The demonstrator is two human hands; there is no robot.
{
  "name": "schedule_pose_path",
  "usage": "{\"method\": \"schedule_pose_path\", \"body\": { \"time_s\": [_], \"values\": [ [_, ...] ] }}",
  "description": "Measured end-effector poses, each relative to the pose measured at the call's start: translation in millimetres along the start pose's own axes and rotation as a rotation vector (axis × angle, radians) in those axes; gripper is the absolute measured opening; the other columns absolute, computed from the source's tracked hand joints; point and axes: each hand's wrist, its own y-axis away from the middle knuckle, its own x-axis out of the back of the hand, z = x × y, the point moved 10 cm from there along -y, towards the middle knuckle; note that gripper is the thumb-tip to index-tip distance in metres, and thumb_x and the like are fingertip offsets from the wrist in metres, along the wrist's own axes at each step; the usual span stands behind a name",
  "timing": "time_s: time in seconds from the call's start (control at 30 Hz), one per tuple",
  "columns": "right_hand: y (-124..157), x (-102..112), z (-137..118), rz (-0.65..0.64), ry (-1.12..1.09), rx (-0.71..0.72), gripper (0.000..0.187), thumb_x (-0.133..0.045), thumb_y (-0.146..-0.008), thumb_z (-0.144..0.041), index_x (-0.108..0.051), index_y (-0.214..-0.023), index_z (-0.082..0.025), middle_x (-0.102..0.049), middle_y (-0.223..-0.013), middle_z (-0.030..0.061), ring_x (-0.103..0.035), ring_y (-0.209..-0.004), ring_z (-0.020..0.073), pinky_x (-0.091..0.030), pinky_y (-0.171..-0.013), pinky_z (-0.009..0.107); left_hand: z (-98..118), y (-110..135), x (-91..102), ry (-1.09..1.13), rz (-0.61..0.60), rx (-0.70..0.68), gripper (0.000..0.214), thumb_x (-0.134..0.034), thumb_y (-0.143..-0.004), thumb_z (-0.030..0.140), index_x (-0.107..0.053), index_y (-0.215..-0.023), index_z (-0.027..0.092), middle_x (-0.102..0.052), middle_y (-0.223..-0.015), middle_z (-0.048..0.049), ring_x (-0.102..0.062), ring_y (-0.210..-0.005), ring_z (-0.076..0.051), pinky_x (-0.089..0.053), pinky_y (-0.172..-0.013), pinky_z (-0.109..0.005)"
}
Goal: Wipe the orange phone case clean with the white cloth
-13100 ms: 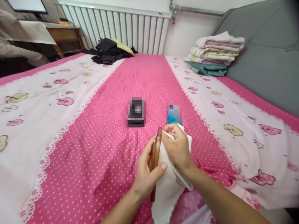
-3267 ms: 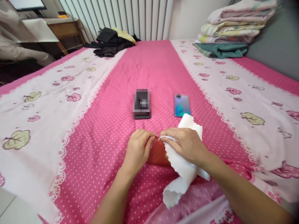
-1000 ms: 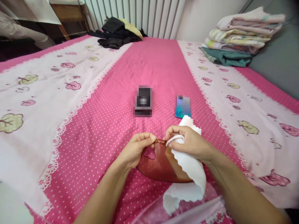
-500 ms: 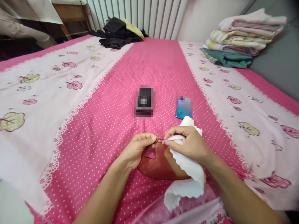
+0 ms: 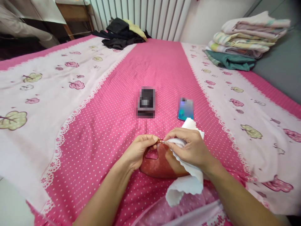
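Note:
A glossy reddish-brown, see-through piece [image 5: 160, 164] with a curved lower edge and a cutout at its left is held low in front of me. Its exact kind I cannot make out. My left hand [image 5: 141, 149] is closed, pinching its thin upper edge between thumb and fingers. With thumb and forefinger pressed together, my right hand [image 5: 188, 146] grips a white cloth [image 5: 188, 185] against the same upper edge. The cloth has a scalloped border, drapes over the piece's right side and hangs below it. Small details between the fingertips are partly hidden.
Beyond my hands, a dark blurred-out box [image 5: 146, 102] and a blue phone [image 5: 185, 109] lie on the pink dotted bedspread [image 5: 160, 69]. Dark clothes [image 5: 119, 33] are heaped at the far left. Folded bedding [image 5: 244, 40] is stacked at the far right.
My right fingertips have shifted slightly left along the upper edge with the cloth. The piece's lower edge and the hanging cloth sit a little higher. My left hand keeps its pinch.

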Motion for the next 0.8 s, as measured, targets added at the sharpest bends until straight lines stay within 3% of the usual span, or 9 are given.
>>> {"method": "schedule_pose_path", "body": {
  "time_s": [0.57, 0.8],
  "values": [
    [4, -12, 8, -0.058, 0.108, -0.052, 0.007, -0.058, -0.081, -0.019, -0.064, -0.079, -0.02, -0.069, -0.077, 0.0017, -0.064, -0.07, 0.0142, -0.046, -0.066, 0.025, -1, 0, 2.9, -0.089, 0.059, -0.019, 0.032, -0.074, -0.06, 0.039, -0.058, -0.05, 0.014, -0.052, -0.051, 0.0009, -0.043, -0.051, -0.008, -0.029, -0.052, -0.022],
    [1, -18, 17, -0.134, 0.148, -0.163, 0.006, -0.058, -0.075, -0.016, -0.062, -0.074, -0.02, -0.069, -0.073, 0.0003, -0.063, -0.066, 0.0156, -0.044, -0.063, 0.026, -4, -1, 7.4, -0.104, 0.084, -0.009, 0.034, -0.074, -0.061, 0.038, -0.055, -0.047, 0.014, -0.048, -0.048, 0.0021, -0.037, -0.048, -0.006, -0.025, -0.049, -0.022]
  ]
}}
